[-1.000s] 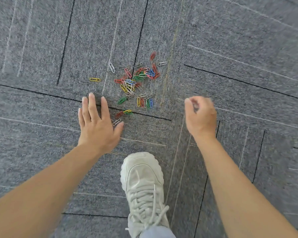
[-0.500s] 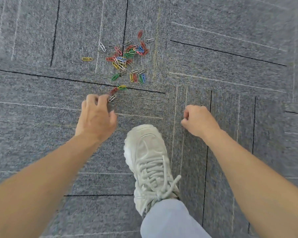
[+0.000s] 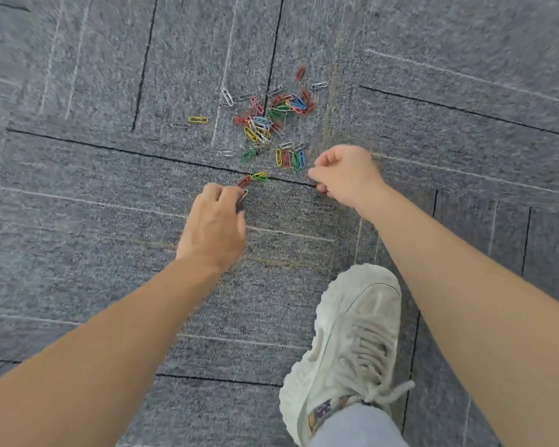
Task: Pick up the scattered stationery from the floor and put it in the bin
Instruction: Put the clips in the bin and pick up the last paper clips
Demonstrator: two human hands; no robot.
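Several coloured paper clips (image 3: 271, 119) lie scattered on the grey carpet, with a neat row of clips (image 3: 290, 158) at the pile's near edge. A red clip (image 3: 244, 181) and a yellow-green clip (image 3: 259, 176) lie on a black seam. My left hand (image 3: 213, 227) is curled, its fingertips pinching a silver paper clip (image 3: 243, 195) on the floor. My right hand (image 3: 347, 175) is a loose fist just right of the clip row, with nothing visible in it. No bin is in view.
My white sneaker (image 3: 352, 343) and a pale trouser leg (image 3: 359, 427) stand at the lower right. A lone yellow clip (image 3: 198, 119) and a silver clip (image 3: 228, 96) lie left of the pile. Grey carpet tiles (image 3: 78, 221) cover the floor.
The view has shifted, so the shoe is now lower right. My right hand moved up and left to the clip row. My left hand went from flat to curled onto the silver clip.
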